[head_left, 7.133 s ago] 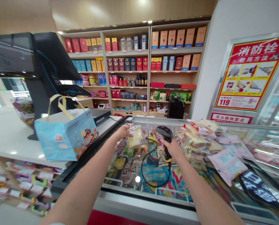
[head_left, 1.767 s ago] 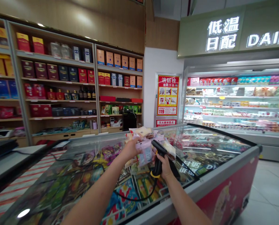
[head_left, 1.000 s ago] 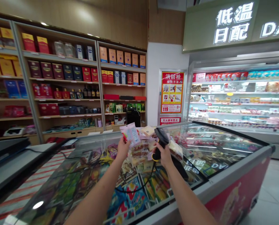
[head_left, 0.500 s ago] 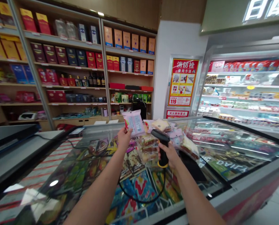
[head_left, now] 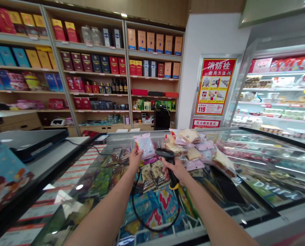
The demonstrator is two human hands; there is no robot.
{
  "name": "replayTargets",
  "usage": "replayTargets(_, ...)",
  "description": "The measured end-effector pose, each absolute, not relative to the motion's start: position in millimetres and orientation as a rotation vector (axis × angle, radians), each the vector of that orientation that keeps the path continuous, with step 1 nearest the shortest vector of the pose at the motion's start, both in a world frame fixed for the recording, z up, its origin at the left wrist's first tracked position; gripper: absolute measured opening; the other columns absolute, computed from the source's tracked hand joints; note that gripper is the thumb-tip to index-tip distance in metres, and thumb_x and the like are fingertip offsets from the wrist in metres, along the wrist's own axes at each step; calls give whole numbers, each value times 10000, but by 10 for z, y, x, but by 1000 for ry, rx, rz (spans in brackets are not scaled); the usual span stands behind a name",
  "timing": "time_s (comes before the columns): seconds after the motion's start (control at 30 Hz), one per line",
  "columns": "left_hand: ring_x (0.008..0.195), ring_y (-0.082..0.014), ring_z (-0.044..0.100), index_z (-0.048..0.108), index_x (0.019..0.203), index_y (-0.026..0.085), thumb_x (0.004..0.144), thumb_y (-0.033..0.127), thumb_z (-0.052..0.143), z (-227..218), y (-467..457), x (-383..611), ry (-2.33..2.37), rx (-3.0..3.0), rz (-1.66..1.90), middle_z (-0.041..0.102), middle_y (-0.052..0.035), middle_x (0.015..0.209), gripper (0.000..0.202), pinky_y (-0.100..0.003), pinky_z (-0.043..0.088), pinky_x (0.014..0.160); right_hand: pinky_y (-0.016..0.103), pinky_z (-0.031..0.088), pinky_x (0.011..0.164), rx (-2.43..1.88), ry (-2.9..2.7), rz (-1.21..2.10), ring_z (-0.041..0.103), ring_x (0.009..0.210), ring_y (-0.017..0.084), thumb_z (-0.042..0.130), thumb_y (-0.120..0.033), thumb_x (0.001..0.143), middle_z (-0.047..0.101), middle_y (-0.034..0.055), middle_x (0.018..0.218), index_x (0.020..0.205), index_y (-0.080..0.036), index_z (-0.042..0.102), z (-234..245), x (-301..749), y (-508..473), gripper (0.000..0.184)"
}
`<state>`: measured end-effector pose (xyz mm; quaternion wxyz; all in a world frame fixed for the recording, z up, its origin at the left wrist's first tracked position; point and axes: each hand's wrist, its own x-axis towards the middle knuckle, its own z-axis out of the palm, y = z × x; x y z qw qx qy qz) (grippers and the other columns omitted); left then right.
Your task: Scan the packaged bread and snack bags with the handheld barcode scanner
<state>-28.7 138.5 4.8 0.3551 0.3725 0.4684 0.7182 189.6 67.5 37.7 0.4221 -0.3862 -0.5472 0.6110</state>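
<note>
My left hand (head_left: 135,159) pinches a pink and white snack packet (head_left: 144,146) by its lower edge and holds it upright above the glass lid of a chest freezer (head_left: 244,191). My right hand (head_left: 175,168) is wrapped round the grip of a black barcode scanner (head_left: 168,160) with a yellow ring, its head level with the packet and just right of it. The scanner's black cable (head_left: 142,218) loops down over the glass. Just beyond both hands lies a pile of wrapped food packets (head_left: 193,147) on the freezer lid.
A blue paper bag (head_left: 3,177) sits at the left edge on a counter with a dark flat device (head_left: 31,143). Wooden shelves (head_left: 91,68) of boxed goods line the back wall. A red fire notice (head_left: 215,87) hangs beside an open chilled display (head_left: 280,95) on the right.
My left hand lifted a pink packet off the pile and brought it left next to the scanner. My view swung left, so the counter and blue bag came back in.
</note>
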Motion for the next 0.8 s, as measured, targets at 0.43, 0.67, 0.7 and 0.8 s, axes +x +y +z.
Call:
replayTargets(0.43, 762, -224, 674, 645, 862, 133, 529, 334, 744, -6, 1513, -244, 1087, 994, 1880, 720, -44, 756, 402, -338, 505, 762, 247, 407, 358, -1150, -1513, 1282, 489, 349, 121, 645, -454, 679, 525, -48, 466, 656, -203, 494, 421, 1803, 501, 294)
replayTargets(0.67, 764, -231, 679, 654, 836, 143, 549, 317, 735, 9, 1489, -228, 1090, 1028, 1857, 718, -35, 721, 346, -337, 513, 741, 248, 391, 359, -1169, -1462, 1348, 473, 353, 119, 645, -445, 672, 497, -59, 445, 632, -209, 476, 439, 1785, 464, 292)
replayTargets(0.7, 772, -230, 678, 656, 833, 142, 554, 317, 733, 7, 1490, -226, 1101, 1034, 1857, 720, -38, 732, 338, -334, 511, 743, 250, 392, 361, -1166, -1464, 1353, 472, 355, 119, 644, -446, 673, 492, -59, 442, 620, -210, 473, 434, 1784, 463, 296)
replayTargets(0.8, 792, -222, 675, 656, 839, 143, 565, 314, 726, -8, 1499, -217, 1121, 1031, 1869, 726, -48, 784, 331, -328, 508, 752, 252, 397, 365, -1160, -1484, 1356, 457, 345, 113, 648, -450, 673, 489, -57, 431, 596, -210, 476, 425, 1787, 462, 306)
